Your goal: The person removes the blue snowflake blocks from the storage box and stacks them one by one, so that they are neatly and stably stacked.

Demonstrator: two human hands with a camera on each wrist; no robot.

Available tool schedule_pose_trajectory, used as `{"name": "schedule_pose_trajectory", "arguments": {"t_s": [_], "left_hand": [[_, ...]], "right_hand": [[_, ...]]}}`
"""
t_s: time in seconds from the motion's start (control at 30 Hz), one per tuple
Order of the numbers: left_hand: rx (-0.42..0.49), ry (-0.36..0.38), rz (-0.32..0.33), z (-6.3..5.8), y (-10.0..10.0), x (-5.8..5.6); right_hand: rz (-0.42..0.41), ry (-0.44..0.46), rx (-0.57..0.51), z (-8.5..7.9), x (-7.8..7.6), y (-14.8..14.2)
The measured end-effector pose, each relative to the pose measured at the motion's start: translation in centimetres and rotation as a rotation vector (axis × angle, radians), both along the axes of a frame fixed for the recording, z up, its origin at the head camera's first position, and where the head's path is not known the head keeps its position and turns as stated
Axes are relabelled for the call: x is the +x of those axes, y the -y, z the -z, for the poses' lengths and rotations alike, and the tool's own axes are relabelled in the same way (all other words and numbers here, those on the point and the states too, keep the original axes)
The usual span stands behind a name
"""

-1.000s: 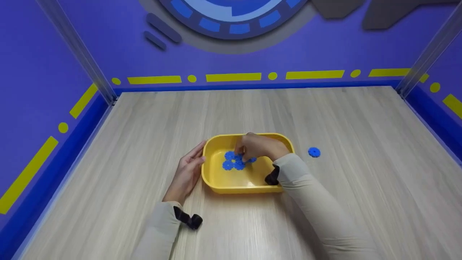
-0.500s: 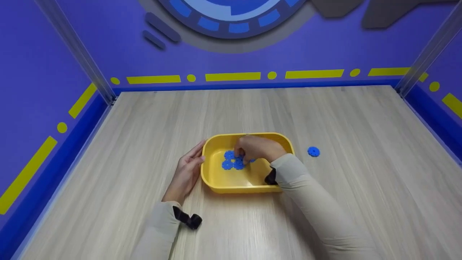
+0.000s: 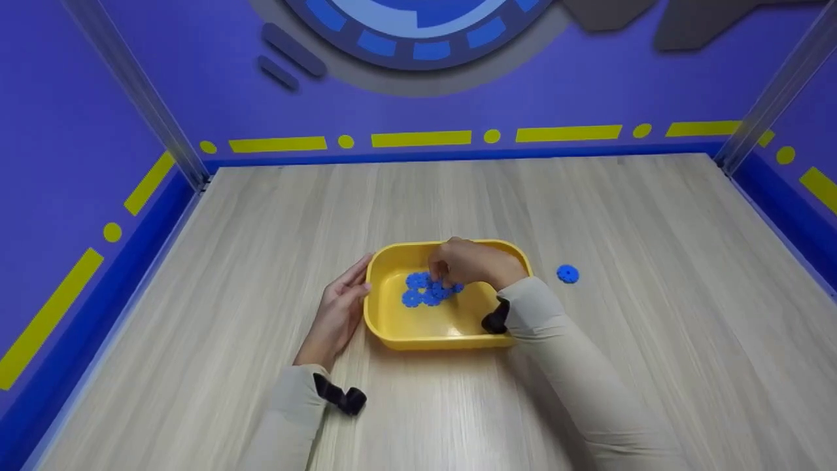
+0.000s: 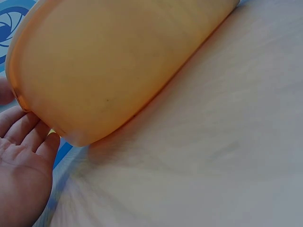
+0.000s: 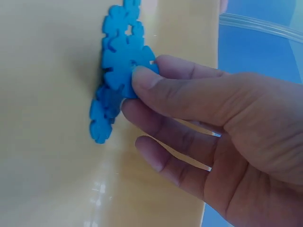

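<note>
A shallow yellow plastic bin [image 3: 451,339] sits on the table, a row of blue snowflake building discs [image 3: 411,299] inside it. My left hand [image 3: 340,314] holds the bin's left end, thumb at the rim and fingers along the outer wall. In the left wrist view that hand [image 4: 21,161] shows palm up beside the bin's outer wall. My right hand [image 3: 467,261] reaches into the bin. Seen from the right wrist, this hand [image 5: 203,118] pinches a blue snowflake disc [image 5: 120,56] between thumb and forefinger, other fingers loosely bent. The pinched disc overlaps the linked discs behind it.
One loose blue snowflake disc [image 3: 567,274] lies on the wood-grain table [image 3: 621,216] right of the bin. Blue panels with yellow markings [image 3: 421,139] border the table at the back and both sides. A black strap camera [image 3: 353,400] sits on the left wrist.
My right hand dips slightly, then shifts a little up and to the right, showing more of the disc at its fingertips. My left hand and the bin stay put.
</note>
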State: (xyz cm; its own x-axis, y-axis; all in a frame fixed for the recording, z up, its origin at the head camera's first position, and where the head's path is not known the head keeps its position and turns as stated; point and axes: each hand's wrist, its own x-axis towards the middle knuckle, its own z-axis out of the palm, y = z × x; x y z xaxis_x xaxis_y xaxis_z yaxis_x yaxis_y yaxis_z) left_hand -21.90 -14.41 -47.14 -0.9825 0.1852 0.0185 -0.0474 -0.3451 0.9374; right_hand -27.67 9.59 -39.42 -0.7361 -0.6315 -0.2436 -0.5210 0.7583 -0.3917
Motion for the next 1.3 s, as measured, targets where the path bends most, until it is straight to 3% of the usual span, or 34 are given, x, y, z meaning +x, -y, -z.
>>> {"name": "schedule_pose_trajectory", "arguments": {"t_s": [0.23, 0.5, 0.93, 1.3], "left_hand": [[0.015, 0.018, -0.011, -0.1, -0.1, 0.0], [0.017, 0.026, -0.016, -0.2, -0.1, 0.0], [0.015, 0.027, 0.000, -0.1, -0.1, 0.1], [0.012, 0.028, 0.001, -0.2, -0.1, 0.2]], "right_hand": [[-0.041, -0.038, -0.027, -1.0, 0.0, -0.5], [0.011, -0.046, -0.071, -2.4, 0.5, -1.2], [-0.010, -0.122, -0.175, -3.8, 1.3, -3.6], [0.097, -0.172, -0.245, -4.2, 1.9, -7.0]]}}
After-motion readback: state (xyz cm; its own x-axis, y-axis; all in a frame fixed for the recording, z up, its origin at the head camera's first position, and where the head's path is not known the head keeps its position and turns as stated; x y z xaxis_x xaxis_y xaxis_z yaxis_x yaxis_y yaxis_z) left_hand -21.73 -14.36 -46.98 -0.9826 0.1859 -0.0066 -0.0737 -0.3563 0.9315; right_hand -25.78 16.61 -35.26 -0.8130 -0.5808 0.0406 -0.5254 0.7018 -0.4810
